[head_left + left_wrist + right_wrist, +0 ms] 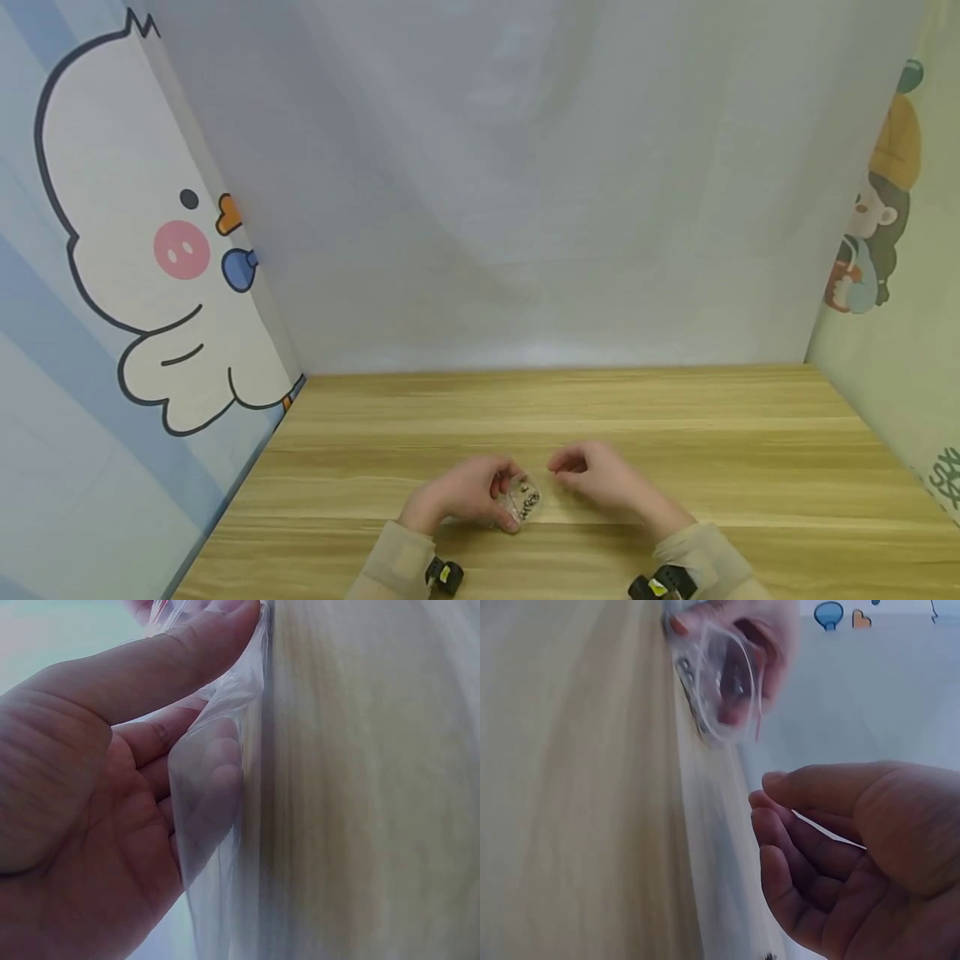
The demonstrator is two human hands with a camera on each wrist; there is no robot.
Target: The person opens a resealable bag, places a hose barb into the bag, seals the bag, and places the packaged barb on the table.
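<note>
A small clear zip bag (514, 497) is gripped by my left hand (468, 490), its thumb and fingers on opposite sides. Inside are several small dark and silvery pieces (530, 502) that look metallic. In the right wrist view the mouth of the bag (727, 682) gapes toward my right hand (832, 847). That hand is a short way to the right of the bag, fingers loosely bent and thumb tip close to the index fingertip, with nothing visible between them. In the left wrist view, fingers show through the transparent plastic (202, 787), low beside the tabletop.
Both hands are over a wood-grain table (360, 417). Behind it hangs a pale grey curtain (525, 208). A panel with a cartoon bird (112, 192) is at the left, and a pale printed panel (892, 358) at the right. Each wrist wears a black camera (446, 577).
</note>
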